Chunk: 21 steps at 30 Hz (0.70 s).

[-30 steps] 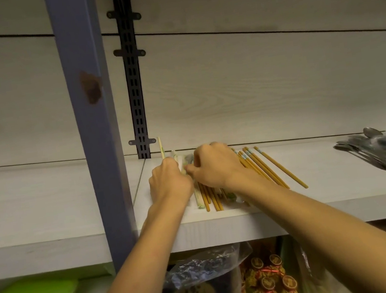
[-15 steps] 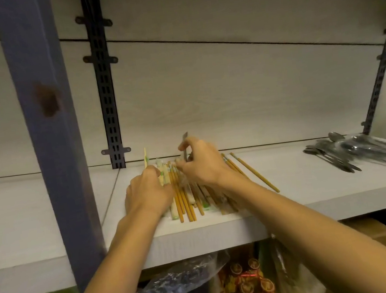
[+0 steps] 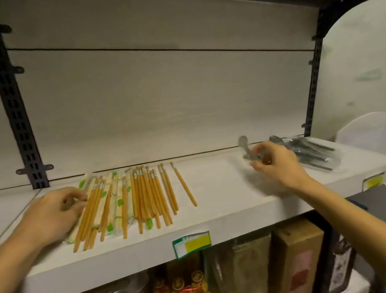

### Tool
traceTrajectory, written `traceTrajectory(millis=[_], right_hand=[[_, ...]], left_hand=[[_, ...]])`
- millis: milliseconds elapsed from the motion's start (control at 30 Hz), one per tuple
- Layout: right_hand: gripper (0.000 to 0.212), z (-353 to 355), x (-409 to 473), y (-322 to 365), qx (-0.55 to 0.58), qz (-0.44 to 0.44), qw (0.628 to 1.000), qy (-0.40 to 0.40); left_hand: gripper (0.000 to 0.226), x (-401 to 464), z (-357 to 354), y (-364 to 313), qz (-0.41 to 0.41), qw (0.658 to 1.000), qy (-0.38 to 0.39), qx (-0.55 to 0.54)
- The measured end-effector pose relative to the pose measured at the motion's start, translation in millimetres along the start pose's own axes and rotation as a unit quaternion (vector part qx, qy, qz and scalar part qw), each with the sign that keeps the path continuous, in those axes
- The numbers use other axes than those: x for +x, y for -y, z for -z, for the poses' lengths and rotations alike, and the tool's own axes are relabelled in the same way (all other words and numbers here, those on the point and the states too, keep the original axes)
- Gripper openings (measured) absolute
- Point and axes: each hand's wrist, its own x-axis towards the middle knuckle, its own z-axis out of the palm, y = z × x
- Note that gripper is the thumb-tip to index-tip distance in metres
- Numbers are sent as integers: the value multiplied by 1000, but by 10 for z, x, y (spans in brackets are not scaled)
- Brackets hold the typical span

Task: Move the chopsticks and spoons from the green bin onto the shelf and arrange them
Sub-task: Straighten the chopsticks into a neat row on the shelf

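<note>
Several yellow-brown chopsticks [image 3: 142, 198], some in green-printed wrappers, lie side by side on the left half of the white shelf [image 3: 220, 204]. My left hand [image 3: 52, 213] rests at the left edge of that pile, fingers bent against the wrapped pairs. Far to the right, my right hand [image 3: 276, 166] pinches a metal spoon [image 3: 245, 146] and holds it just above the shelf, bowl pointing up; it is blurred. A heap of metal spoons [image 3: 309, 152] in clear wrap lies beyond that hand at the shelf's right end. The green bin is out of view.
Black slotted uprights stand at the back left [image 3: 21, 135] and right [image 3: 312, 84]. A green-yellow price label [image 3: 192, 244] hangs on the shelf's front edge. Below are packaged goods and a brown box [image 3: 299, 260]. A white chair back [image 3: 378, 130] shows at the right.
My right hand has left the chopstick pile and travelled right with a spoon, to near the spoon heap. My view swung right. The left hand stays at the chopsticks.
</note>
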Motion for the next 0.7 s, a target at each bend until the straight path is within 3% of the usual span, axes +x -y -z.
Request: traceTrajectory(millis=[167,300,500,700], right_hand=[[25,453,292,-752,-74,-50,995,-32],[29,519,422,-907,-123,-24,992,-32],[28,274,471,-617,-186,76,978,-52],[34,-120,394,57,-121,178,976,14]], left_hand=[[29,55,-84,-62,-6,1000,-9,2],[19,22,-113,-179,9,1000,-6,-5],[13,-69,-74,-219,43,998,-23,-42],[13,-152,7,-163,58,996,-5,-61]])
